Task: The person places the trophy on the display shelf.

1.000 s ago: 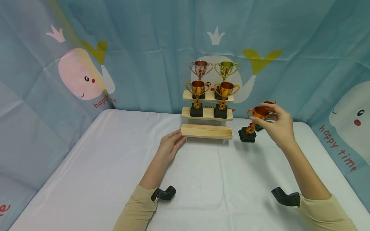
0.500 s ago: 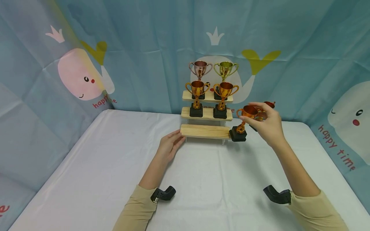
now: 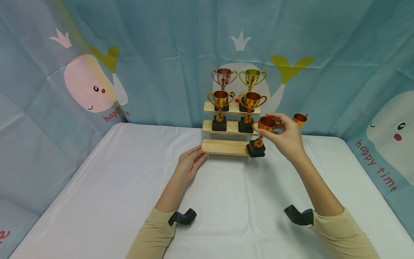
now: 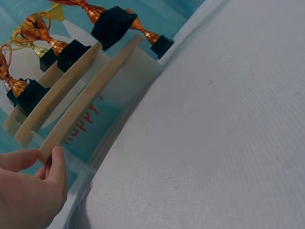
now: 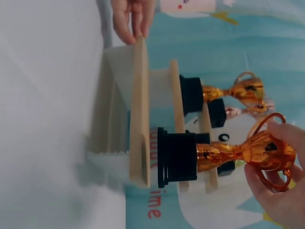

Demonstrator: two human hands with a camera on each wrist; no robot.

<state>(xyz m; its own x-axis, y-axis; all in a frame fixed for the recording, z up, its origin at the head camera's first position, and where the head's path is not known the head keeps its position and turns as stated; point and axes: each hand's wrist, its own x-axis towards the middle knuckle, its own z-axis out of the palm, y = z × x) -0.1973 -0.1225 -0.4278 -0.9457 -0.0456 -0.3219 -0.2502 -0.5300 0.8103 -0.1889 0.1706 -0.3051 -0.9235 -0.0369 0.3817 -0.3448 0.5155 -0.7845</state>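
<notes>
A copper-coloured trophy cup with a black base is held by its bowl in my right hand. In the right wrist view a narrow gap separates its base from the lowest wooden board of a three-tier display stand. The cup leans a little, over that board's right end. My left hand pinches the board's left end between thumb and fingers, seen in the left wrist view. Two orange-gold trophies stand on the middle tier. A rose-coloured trophy and a yellow-gold trophy stand on the top tier.
Another copper-coloured trophy stands on the table behind my right hand, partly hidden by it. A white cloth covers the table. A blue printed curtain hangs close behind the stand.
My right hand has carried the copper-coloured trophy leftwards, from beside the stand to over the lowest board's right end. My left hand has stayed put.
</notes>
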